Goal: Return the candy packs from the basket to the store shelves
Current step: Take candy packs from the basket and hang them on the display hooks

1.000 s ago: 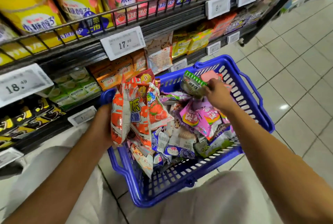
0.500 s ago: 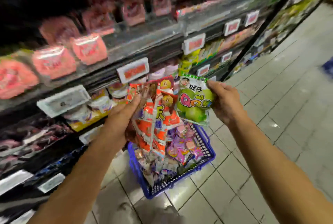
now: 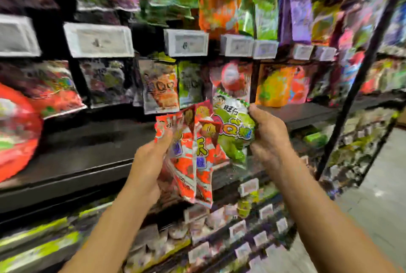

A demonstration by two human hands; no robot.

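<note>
— Across the whole view runs the shelving [image 3: 87,162], dark and crowded, with price tags [image 3: 186,42] along its rails and hanging packs behind them. Which spot is meant?

— Hard to say; the picture is badly smeared. My guess is the row of hanging packs [image 3: 161,88] just above the hands, since some look like the same brand as the ones held. The basket is out of view.

— What is in each hand?

— The left hand [image 3: 149,162] is closed around a fan of red-orange candy packs [image 3: 197,158], several at once, gripped at their lower left edge. The right hand [image 3: 269,138] pinches a single green candy pack [image 3: 232,123] by its right side, overlapping the red ones.

— So how to place it cleanly?

— I'd match the green pack to its own colour on the row first, then present its top edge to the hook or slot, keeping the red bundle low and clear. Whether a hanging hole exists on top I cannot tell.
</note>
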